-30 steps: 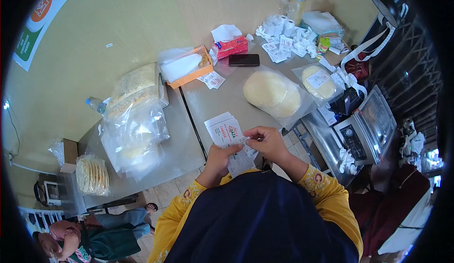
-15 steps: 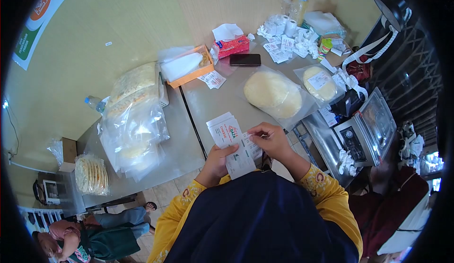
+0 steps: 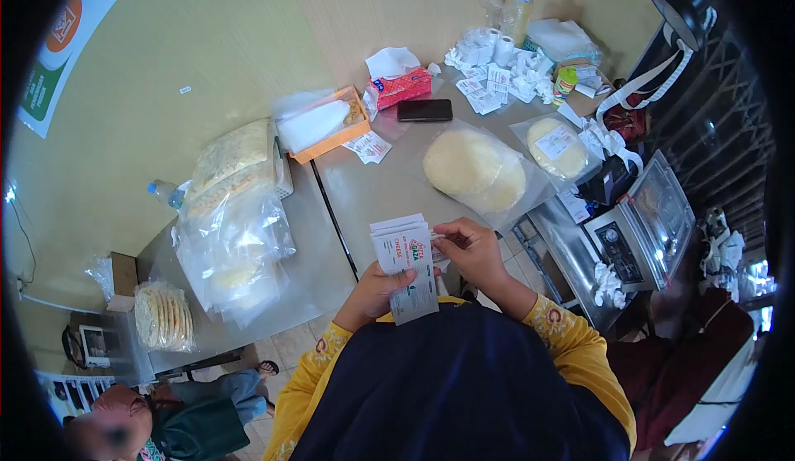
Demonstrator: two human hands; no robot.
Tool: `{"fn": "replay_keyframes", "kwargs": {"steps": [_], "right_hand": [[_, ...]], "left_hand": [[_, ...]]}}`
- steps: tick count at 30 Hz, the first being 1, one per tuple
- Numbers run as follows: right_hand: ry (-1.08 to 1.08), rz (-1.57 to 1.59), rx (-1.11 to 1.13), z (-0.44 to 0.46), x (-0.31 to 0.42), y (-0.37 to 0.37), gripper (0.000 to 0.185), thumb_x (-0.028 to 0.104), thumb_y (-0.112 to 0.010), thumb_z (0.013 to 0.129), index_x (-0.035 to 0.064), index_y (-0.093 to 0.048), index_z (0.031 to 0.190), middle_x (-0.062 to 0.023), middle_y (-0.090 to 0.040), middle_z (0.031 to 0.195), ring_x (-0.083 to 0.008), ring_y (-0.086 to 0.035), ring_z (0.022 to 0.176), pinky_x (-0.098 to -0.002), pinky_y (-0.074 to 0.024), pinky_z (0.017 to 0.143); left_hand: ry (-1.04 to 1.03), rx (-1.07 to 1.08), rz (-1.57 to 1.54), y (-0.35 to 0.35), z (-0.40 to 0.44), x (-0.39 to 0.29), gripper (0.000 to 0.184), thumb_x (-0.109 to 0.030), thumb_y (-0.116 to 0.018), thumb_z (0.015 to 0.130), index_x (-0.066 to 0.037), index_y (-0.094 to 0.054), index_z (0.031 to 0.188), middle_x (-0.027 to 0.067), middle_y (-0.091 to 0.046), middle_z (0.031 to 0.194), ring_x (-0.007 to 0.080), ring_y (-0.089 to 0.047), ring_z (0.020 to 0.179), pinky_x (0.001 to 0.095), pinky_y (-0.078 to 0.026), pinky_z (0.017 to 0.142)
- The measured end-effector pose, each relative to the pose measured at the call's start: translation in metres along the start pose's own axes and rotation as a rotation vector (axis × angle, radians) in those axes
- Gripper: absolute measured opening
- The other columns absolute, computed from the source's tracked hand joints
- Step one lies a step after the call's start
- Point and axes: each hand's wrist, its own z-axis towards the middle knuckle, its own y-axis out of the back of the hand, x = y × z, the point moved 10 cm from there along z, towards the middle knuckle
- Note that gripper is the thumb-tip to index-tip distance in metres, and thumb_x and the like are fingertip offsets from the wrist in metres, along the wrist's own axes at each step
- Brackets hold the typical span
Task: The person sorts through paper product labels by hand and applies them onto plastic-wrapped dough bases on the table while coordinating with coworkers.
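Several printed labels (image 3: 403, 254) with red and green lettering are gripped in a stack by my left hand (image 3: 378, 291), its thumb lying across their front. My right hand (image 3: 474, 250) pinches the right edge of a label partly hidden behind the stack. Past my hands, large round flatbreads (image 3: 464, 163) lie in a clear bag on the metal table. Beside them is a smaller bagged flatbread (image 3: 559, 148) with a white label on it.
Bagged flatbreads (image 3: 232, 163) fill the left table. An orange box (image 3: 331, 142), a black phone (image 3: 425, 111) and a red tissue pack (image 3: 403, 88) stand toward the wall. A sealing machine (image 3: 621, 250) is at right. At lower left is another person (image 3: 199, 428).
The label stack has shifted slightly right and turned more upright in my left hand. My right hand stays at its right edge. The person at lower left has moved their head and arm.
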Motion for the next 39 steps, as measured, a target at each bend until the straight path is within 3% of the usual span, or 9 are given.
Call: {"fn": "replay_keyframes", "kwargs": {"steps": [6,9,15,18,24,27,30,34,39], "right_hand": [[0.225,-0.37,0.182,0.003,0.045,-0.004,0.011,0.004,-0.065,0.078,0.0006,-0.064,0.088,-0.0088,-0.059,0.089,-0.0164,-0.062,0.074,-0.0271,-0.0493,0.065],[0.534,-0.498,0.24,0.002,0.067,-0.009,0.01,0.009,-0.065,0.077,0.0059,-0.066,0.087,-0.0096,-0.06,0.082,-0.0198,-0.062,0.069,-0.0273,-0.0474,0.059],[-0.002,-0.223,0.561,0.019,0.031,-0.013,0.016,0.013,-0.063,0.075,-0.0004,-0.065,0.084,-0.0083,-0.065,0.07,-0.0149,-0.06,0.062,-0.027,-0.0481,0.06],[-0.092,-0.174,0.569,0.024,0.023,-0.014,0.014,0.011,-0.066,0.076,-0.001,-0.066,0.083,-0.0038,-0.065,0.073,-0.0076,-0.058,0.062,-0.0225,-0.0467,0.057],[-0.414,0.092,0.361,0.034,-0.033,-0.004,0.013,0.012,-0.062,0.08,-0.0009,-0.063,0.082,-0.0048,-0.062,0.07,-0.0089,-0.058,0.059,-0.0211,-0.047,0.052],[-0.24,0.028,0.004,0.053,-0.03,0.027,0.011,0.01,-0.06,0.082,-0.0004,-0.061,0.082,-0.0048,-0.061,0.069,-0.0096,-0.058,0.058,-0.0225,-0.0478,0.052],[-0.134,0.121,-0.097,0.046,0.002,0.019,0.013,0.012,-0.06,0.08,-0.0005,-0.061,0.08,-0.006,-0.06,0.066,-0.0112,-0.058,0.057,-0.0254,-0.0477,0.053],[0.109,-0.178,0.021,0.024,0.002,-0.031,0.007,0.008,-0.059,0.078,0.0008,-0.058,0.08,-0.012,-0.058,0.07,-0.0232,-0.058,0.061,-0.0336,-0.0475,0.056],[0.407,-0.489,0.036,0.004,0.033,-0.06,0.008,0.011,-0.058,0.077,0.0042,-0.054,0.075,-0.0133,-0.055,0.075,-0.0319,-0.056,0.067,-0.0389,-0.0472,0.057]], "left_hand": [[0.019,-0.002,0.056,0.003,0.001,-0.001,0.055,-0.011,-0.062,0.081,-0.002,-0.039,0.13,0.0117,-0.051,0.125,0.0274,-0.055,0.107,0.0416,-0.044,0.09],[0.059,0.007,0.129,0.005,0.0,0.0,0.054,-0.01,-0.062,0.081,-0.002,-0.04,0.13,0.0114,-0.051,0.125,0.028,-0.055,0.107,0.0418,-0.044,0.091],[0.053,0.063,0.271,-0.004,0.003,-0.006,0.051,-0.01,-0.061,0.081,-0.002,-0.042,0.128,0.0102,-0.054,0.121,0.0285,-0.056,0.107,0.0417,-0.043,0.091],[0.072,0.058,0.26,0.001,0.004,-0.002,0.051,-0.01,-0.062,0.081,-0.002,-0.043,0.128,0.0099,-0.054,0.121,0.0283,-0.056,0.106,0.0415,-0.044,0.091],[0.04,0.016,0.048,0.01,0.011,0.003,0.052,-0.013,-0.062,0.082,-0.001,-0.041,0.128,0.0117,-0.053,0.122,0.029,-0.056,0.107,0.0431,-0.044,0.091],[-0.035,-0.025,-0.18,0.026,0.022,0.01,0.053,-0.016,-0.058,0.084,-0.001,-0.038,0.13,0.0134,-0.052,0.122,0.0306,-0.054,0.108,0.0457,-0.043,0.093],[-0.123,-0.163,-0.311,0.057,0.036,0.02,0.049,-0.019,-0.051,0.089,-0.001,-0.035,0.132,0.0147,-0.051,0.123,0.0319,-0.051,0.111,0.0467,-0.041,0.095],[-0.246,-0.332,-0.39,0.077,0.043,0.019,0.045,-0.033,-0.038,0.095,-0.004,-0.037,0.13,0.0152,-0.05,0.122,0.0319,-0.048,0.113,0.0452,-0.038,0.097],[-0.332,-0.268,-0.441,0.055,0.042,0.003,0.061,-0.054,-0.023,0.093,-0.007,-0.038,0.129,0.0143,-0.05,0.121,0.0304,-0.049,0.111,0.0439,-0.038,0.096]]}}
